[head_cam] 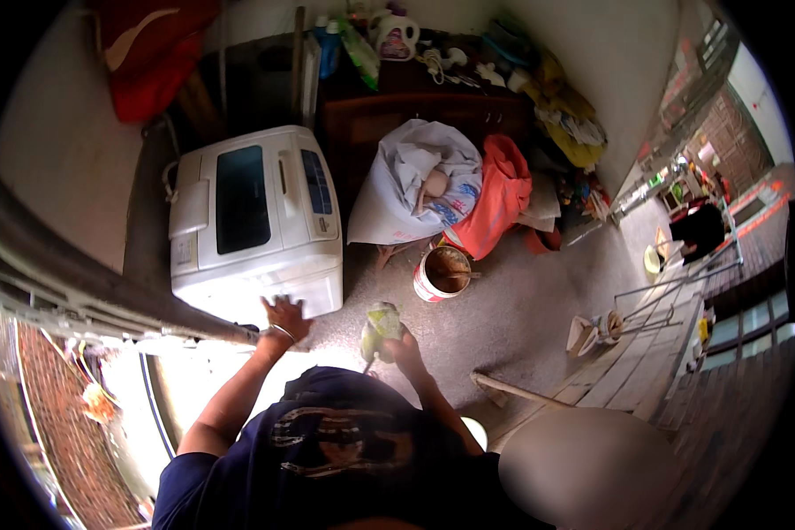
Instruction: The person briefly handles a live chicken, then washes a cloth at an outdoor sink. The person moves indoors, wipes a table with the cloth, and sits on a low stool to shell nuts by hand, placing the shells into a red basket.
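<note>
My left hand [287, 319] is spread with its fingers apart, at the lower front side of a white top-loading washing machine [285, 222]. Whether the fingertips touch the machine I cannot tell. A bangle circles that wrist. In my right hand [405, 350] is a crumpled yellow-green cloth [381, 326], held in front of my body above the floor. The washing machine has a dark window in its lid [243, 199] and a dark control panel [317, 181]. Just beyond the cloth stands a bucket [428, 286] with brown residue and a stick inside.
A white woven sack [384, 192] and a red bag [500, 199] lean before a dark wooden cabinet [358, 112] bearing detergent bottles [397, 38] and cables. A long wooden handle [523, 389] lies to the right. A metal frame [676, 278] stands farther right. A blurred oval patch covers the lower right.
</note>
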`<act>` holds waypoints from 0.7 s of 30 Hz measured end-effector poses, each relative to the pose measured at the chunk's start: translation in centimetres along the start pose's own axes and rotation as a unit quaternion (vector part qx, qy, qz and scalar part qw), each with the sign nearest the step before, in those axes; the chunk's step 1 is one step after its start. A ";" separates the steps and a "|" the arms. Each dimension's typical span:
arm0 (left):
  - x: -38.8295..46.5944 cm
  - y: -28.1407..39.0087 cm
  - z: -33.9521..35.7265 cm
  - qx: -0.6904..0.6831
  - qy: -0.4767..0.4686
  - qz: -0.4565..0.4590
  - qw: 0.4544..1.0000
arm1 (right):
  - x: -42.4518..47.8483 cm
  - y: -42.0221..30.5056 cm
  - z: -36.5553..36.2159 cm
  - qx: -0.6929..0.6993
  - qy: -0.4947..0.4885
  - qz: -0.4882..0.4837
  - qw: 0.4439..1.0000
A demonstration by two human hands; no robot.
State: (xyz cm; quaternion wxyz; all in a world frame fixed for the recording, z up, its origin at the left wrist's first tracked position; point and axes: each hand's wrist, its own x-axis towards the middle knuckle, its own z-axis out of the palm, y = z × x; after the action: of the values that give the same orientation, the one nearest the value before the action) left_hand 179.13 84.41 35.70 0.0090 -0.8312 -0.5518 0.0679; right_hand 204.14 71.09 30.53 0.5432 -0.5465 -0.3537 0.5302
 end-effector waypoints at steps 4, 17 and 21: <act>-0.7 -2.7 1.4 0.110 -0.352 -0.043 0.929 | -0.4 2.4 0.3 -0.008 0.012 0.054 0.998; -20.6 -3.1 9.3 -0.174 0.016 0.042 0.984 | -3.7 9.6 3.7 -0.196 -0.073 -0.005 0.978; -26.6 -5.4 5.5 -0.578 -0.024 -0.216 0.787 | -3.9 12.5 5.2 -0.121 -0.058 0.095 0.986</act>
State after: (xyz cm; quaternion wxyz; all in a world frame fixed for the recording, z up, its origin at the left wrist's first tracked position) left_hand 163.34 61.75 33.48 -0.4721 -0.5384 -0.6527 -0.2475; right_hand 195.99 66.45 19.98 0.3990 -0.6076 -0.3922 0.5637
